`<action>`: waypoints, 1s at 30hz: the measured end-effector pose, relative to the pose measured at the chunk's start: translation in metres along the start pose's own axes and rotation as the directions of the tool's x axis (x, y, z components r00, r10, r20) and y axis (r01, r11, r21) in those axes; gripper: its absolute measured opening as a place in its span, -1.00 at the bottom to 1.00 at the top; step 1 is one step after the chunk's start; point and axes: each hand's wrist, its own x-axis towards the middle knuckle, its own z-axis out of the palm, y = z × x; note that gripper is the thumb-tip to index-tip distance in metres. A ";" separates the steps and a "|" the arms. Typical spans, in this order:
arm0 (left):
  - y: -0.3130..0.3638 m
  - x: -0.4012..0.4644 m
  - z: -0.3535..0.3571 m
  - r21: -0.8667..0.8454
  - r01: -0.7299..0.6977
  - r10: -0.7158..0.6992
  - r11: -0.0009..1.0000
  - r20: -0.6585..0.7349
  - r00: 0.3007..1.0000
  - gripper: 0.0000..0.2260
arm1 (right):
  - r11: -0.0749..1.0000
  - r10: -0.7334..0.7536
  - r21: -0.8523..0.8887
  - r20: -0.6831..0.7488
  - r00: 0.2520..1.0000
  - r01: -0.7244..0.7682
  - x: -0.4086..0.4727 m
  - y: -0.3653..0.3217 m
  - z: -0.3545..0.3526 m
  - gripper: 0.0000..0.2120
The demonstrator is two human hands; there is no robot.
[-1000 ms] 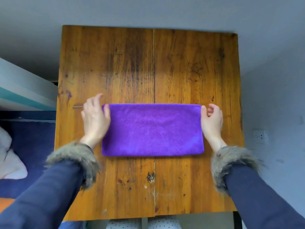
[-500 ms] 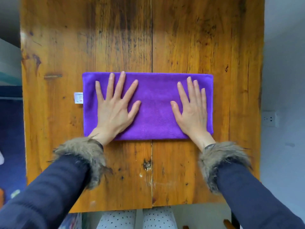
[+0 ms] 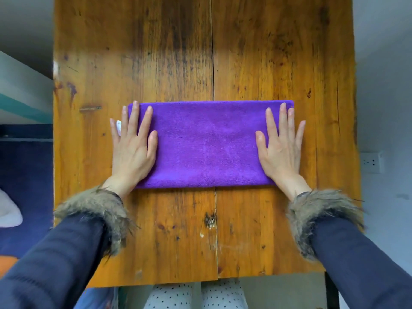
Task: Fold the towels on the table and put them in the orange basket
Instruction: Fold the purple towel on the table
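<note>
The folded purple towel (image 3: pixel 207 144) lay flat across the middle of the wooden surface (image 3: pixel 178 52); the left hand (image 3: pixel 133 150) pressed its left end, the right hand (image 3: pixel 279 148) its right end; each grip was spread flat, clasping nothing.

Illumination even, diffuse and moderately bright. A pale sheen crosses the table (image 3: pixel 256 52) in the upper centre. Shadows soft and faint. Wide-angle bowing evident at frame edges; sleeves at lower corners slightly soft.
</note>
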 end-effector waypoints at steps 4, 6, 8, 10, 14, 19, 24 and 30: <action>-0.007 -0.026 -0.008 -0.144 0.119 -0.143 0.983 -0.176 0.974 -0.59 | 0.987 -0.153 0.045 -0.033 0.988 0.154 -0.029 -0.047 0.003 -0.47; -0.013 -0.037 -0.013 -0.181 0.219 -0.255 0.959 -0.208 0.944 -0.68 | 0.977 -0.202 0.058 -0.030 0.979 0.204 -0.036 -0.076 0.009 -0.49; -0.017 -0.040 -0.018 -0.194 0.308 -0.345 0.931 -0.201 0.917 -0.77 | 0.974 -0.217 0.064 -0.019 0.976 0.218 -0.035 -0.101 0.017 -0.49; -0.016 -0.038 -0.021 -0.191 0.359 -0.390 0.914 -0.166 0.906 -0.76 | 0.978 -0.201 0.052 0.001 0.980 0.201 -0.032 -0.116 0.024 -0.48; -0.003 -0.037 -0.021 -0.168 0.488 -0.497 0.857 -0.013 0.868 -0.66 | 0.986 -0.168 -0.017 0.025 0.985 0.168 -0.033 -0.120 0.033 -0.47; 0.008 -0.028 -0.027 -0.221 0.622 -0.612 0.751 0.117 0.782 -0.67 | 0.984 -0.166 -0.055 0.013 0.986 0.167 -0.033 -0.121 0.034 -0.47; 0.008 -0.024 -0.032 -0.272 0.610 -0.598 0.744 0.134 0.790 -0.74 | 0.982 -0.166 -0.083 0.016 0.986 0.167 -0.033 -0.121 0.035 -0.48; 0.003 -0.023 -0.042 -0.506 0.648 -0.598 0.569 0.285 0.749 -0.80 | 0.983 -0.162 -0.084 0.017 0.987 0.163 -0.033 -0.123 0.036 -0.48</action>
